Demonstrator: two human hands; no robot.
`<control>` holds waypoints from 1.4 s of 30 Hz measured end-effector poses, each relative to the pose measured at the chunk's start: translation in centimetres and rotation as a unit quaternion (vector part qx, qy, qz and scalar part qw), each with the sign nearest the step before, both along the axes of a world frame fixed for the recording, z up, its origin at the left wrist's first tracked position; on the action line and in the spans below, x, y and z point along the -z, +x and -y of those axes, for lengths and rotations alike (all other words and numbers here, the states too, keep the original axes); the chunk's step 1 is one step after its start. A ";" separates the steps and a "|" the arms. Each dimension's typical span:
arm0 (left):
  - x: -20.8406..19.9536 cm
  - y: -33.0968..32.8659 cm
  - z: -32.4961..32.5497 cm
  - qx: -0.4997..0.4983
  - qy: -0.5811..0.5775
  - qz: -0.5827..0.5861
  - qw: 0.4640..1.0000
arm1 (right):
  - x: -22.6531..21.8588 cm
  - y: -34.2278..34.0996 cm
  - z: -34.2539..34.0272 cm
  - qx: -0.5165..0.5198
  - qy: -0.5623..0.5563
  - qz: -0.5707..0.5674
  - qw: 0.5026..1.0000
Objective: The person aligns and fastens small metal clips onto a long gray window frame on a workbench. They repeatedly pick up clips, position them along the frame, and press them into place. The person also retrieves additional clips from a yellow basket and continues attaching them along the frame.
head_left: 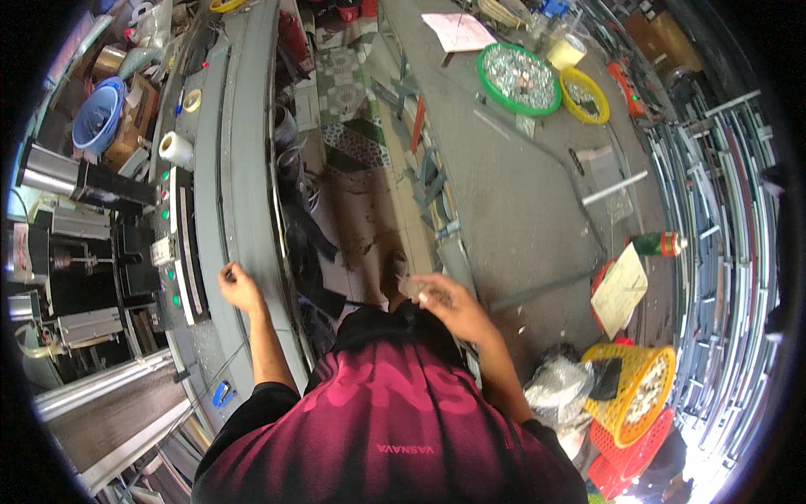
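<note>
The person stands in a narrow aisle between two long grey surfaces, a bare hand out to either side. The right hand (453, 307), low in the middle of the frame, has its thumb and forefinger drawn in, apparently pinching a small, pale, see-through piece (408, 287) above the aisle; its exact shape is too small to make out. The left hand (241, 287), left of centre, hangs over the edge of the long grey left-hand worktop (256, 193), fingers curled in toward the thumb. A dark spot shows at their tips, but I can't tell whether they grip anything.

Further left, a black control panel with green buttons (186, 252) runs beside that worktop, with a white roll (176, 149) near its upper end. A small blue tool (223, 393) lies at lower left, and a round blue plastic basin (81, 130) sits at upper left.

The broad grey right-hand worktop (520, 202) carries, at upper right, a round green plastic basket (537, 112) full of small shiny pieces, with a smaller yellow basket (588, 121) just beside it. At lower right, an orange-yellow latticed basket (617, 407) is tilted beside crumpled clear plastic (557, 388).
</note>
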State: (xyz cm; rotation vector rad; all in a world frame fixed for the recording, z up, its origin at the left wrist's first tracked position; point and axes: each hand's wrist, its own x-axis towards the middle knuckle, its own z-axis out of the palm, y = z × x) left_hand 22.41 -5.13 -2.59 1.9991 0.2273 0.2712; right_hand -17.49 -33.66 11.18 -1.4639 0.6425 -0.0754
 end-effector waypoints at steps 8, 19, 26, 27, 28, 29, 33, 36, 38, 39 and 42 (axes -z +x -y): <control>0.9 9.1 0.5 -0.273 0.168 -0.011 0.947 | -2.2 4.9 5.5 -0.014 0.013 -0.006 1.000; -0.7 20.3 16.1 -0.210 0.053 0.086 0.972 | -6.0 16.1 14.4 -0.011 -0.015 -0.008 1.000; -2.2 29.7 33.9 0.086 0.024 0.169 0.981 | -5.1 32.3 23.9 -0.039 -0.049 0.006 0.998; -2.3 31.3 35.2 0.109 0.057 0.178 0.976 | -5.0 35.6 25.1 -0.045 -0.040 -0.011 0.998; -2.3 32.7 36.0 0.140 0.060 0.171 0.973 | -4.8 39.0 26.9 -0.065 -0.027 -0.012 0.997; -2.1 33.9 36.9 0.148 0.051 0.153 0.976 | -5.0 42.1 28.6 -0.096 -0.077 -0.015 0.992; -1.4 36.0 37.6 0.155 0.220 0.099 0.958 | -5.9 53.6 33.9 -0.152 -0.142 0.015 0.978; -0.3 35.7 37.2 0.201 0.183 0.053 0.961 | -5.6 60.6 37.2 -0.166 -0.190 -0.005 0.968; 0.3 35.6 37.0 0.186 0.170 0.088 0.964 | -4.3 64.6 39.0 -0.173 -0.185 -0.012 0.967; 0.4 35.7 37.0 0.181 0.156 0.098 0.966 | -3.3 66.7 39.9 -0.179 -0.179 -0.008 0.967; -0.1 35.7 37.1 0.160 0.119 0.063 0.978 | 0.4 72.7 42.1 -0.194 -0.151 -0.014 0.969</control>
